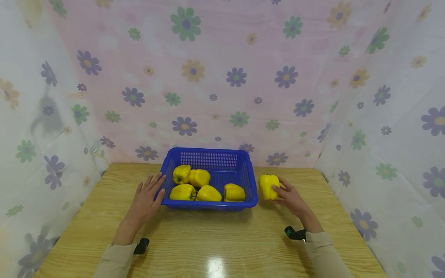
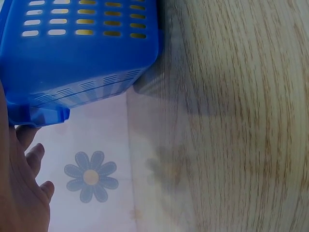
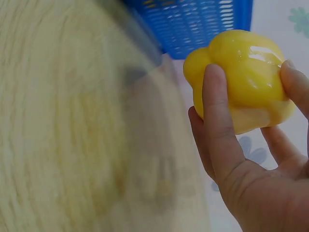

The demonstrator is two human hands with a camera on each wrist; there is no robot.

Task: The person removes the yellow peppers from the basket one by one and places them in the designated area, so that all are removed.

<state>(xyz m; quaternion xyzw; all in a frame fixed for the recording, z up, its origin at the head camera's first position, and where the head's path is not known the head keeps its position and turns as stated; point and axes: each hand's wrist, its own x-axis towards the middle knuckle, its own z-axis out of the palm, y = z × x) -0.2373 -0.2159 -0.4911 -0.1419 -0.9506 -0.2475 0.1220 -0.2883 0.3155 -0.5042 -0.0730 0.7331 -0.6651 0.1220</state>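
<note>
Just right of a blue plastic basket [image 1: 208, 204], my right hand [image 1: 291, 199] holds a yellow bell pepper [image 1: 267, 187]. The right wrist view shows the thumb and fingers curved around the glossy pepper [image 3: 251, 82], with the basket wall [image 3: 198, 24] behind it. At the basket's left side, my left hand [image 1: 146, 199] rests with straight, spread fingers along the rim. In the left wrist view, its fingers [image 2: 35, 157] lie by the basket's rim. Several yellow peppers sit inside the basket, among them one at the front right [image 1: 234, 192] and one at the back left [image 1: 181, 174].
The basket stands on a wood-grain table [image 1: 215, 239] near its back edge. Flower-patterned cloth [image 1: 215, 96] hangs behind and at both sides. Each wrist carries a small black camera, such as the right one [image 1: 294, 233].
</note>
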